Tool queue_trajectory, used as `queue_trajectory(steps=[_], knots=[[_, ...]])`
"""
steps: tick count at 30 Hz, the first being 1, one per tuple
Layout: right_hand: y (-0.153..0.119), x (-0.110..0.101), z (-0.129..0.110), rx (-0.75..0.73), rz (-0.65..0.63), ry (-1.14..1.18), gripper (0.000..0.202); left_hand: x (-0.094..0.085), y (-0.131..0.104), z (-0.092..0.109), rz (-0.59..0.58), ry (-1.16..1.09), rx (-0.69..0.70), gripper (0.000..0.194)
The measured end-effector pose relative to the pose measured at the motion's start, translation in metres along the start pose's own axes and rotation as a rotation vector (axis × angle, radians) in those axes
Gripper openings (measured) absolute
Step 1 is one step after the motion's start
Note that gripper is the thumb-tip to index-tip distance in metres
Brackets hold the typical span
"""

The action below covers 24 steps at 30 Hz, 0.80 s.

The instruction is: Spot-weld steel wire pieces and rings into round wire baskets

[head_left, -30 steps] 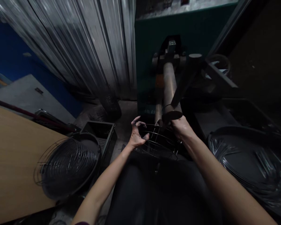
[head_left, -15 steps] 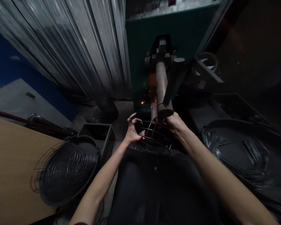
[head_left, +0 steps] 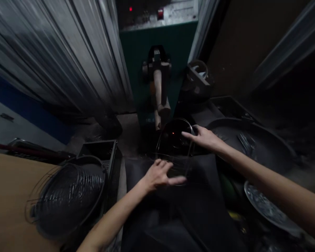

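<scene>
Fingers (head_left: pixel 185 134) grip wire basket (head_left: pixel 174 147) | machine label (head_left: pixel 150 120) unreadable

Both forearms are seen bare to the elbow, with no gloves, rings or watch worn on the left hand (head_left: pixel 160 175) or the right hand (head_left: pixel 203 137). A dark apron (head_left: pixel 183 210) is worn over the lap.

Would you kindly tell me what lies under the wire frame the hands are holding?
Under the wire frame lies a dark cloth over the lap; the left hand covers its near edge, the right hand its far rim. Whatever lies below the cloth is hidden.
</scene>
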State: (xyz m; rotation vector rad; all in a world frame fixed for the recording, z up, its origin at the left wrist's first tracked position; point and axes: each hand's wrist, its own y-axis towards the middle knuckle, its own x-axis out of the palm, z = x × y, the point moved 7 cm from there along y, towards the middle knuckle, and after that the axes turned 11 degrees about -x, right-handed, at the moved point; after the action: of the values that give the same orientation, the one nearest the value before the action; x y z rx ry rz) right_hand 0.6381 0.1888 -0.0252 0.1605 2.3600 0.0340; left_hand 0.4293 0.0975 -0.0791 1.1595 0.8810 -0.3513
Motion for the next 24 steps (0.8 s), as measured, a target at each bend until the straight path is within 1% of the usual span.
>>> queue_trajectory(steps=[1, 2, 3, 4, 5, 7, 8, 9, 10, 11, 12, 14, 16, 18, 19, 21, 23, 24], knots=[[-0.017, -0.009, 0.000, -0.050, -0.010, -0.135, 0.027, -0.006, -0.003, 0.020, -0.032, 0.014, 0.057, 0.060], [-0.033, -0.017, -0.001, -0.092, -0.016, -0.223, 0.023, -0.014, -0.005, 0.033, -0.058, -0.011, 0.092, 0.057], [-0.048, -0.024, -0.004, -0.137, -0.025, -0.268, 0.019, -0.025, -0.006, 0.038, -0.070, -0.073, 0.093, 0.058], [-0.061, -0.029, -0.007, -0.191, -0.025, -0.283, 0.018, -0.036, -0.005, 0.034, -0.061, -0.154, 0.043, 0.062], [-0.071, -0.034, -0.011, -0.247, -0.019, -0.278, 0.019, -0.048, -0.002, 0.020, -0.021, -0.234, -0.068, 0.068], [-0.083, -0.036, -0.017, -0.355, -0.013, -0.223, 0.022, -0.069, -0.002, -0.025, 0.100, -0.374, -0.409, 0.079], [-0.083, -0.033, -0.019, -0.402, -0.022, -0.180, 0.022, -0.076, -0.004, -0.046, 0.142, -0.436, -0.568, 0.081], [-0.080, -0.027, -0.018, -0.437, -0.028, -0.136, 0.023, -0.079, -0.005, -0.059, 0.149, -0.505, -0.686, 0.080], [-0.073, -0.019, -0.016, -0.455, -0.030, -0.093, 0.024, -0.078, -0.005, -0.064, 0.122, -0.593, -0.761, 0.074], [-0.062, -0.009, -0.012, -0.453, -0.034, -0.056, 0.024, -0.074, -0.003, -0.062, 0.073, -0.696, -0.810, 0.066], [-0.049, 0.003, -0.007, -0.429, -0.037, -0.024, 0.025, -0.068, 0.000, -0.053, 0.015, -0.799, -0.859, 0.058], [-0.020, 0.029, 0.005, -0.350, -0.058, 0.010, 0.023, -0.048, 0.005, -0.027, -0.074, -0.979, -0.992, 0.046], [0.005, 0.054, 0.008, -0.330, -0.103, 0.002, 0.023, -0.025, 0.011, 0.000, -0.098, -1.123, -1.114, 0.043], [0.021, 0.072, 0.001, -0.400, -0.146, -0.079, 0.028, -0.001, 0.018, 0.017, -0.078, -1.274, -1.193, 0.044], [0.025, 0.078, -0.005, -0.447, -0.170, -0.148, 0.031, 0.010, 0.020, 0.020, -0.055, -1.349, -1.218, 0.045], [0.027, 0.088, -0.015, -0.498, -0.219, -0.311, 0.035, 0.023, 0.022, 0.014, 0.004, -1.435, -1.248, 0.047], [0.026, 0.090, -0.021, -0.476, -0.244, -0.432, 0.035, 0.025, 0.020, -0.004, 0.057, -1.391, -1.263, 0.047], [0.026, 0.089, -0.024, -0.444, -0.237, -0.464, 0.035, 0.023, 0.018, -0.013, 0.055, -1.340, -1.264, 0.046]])
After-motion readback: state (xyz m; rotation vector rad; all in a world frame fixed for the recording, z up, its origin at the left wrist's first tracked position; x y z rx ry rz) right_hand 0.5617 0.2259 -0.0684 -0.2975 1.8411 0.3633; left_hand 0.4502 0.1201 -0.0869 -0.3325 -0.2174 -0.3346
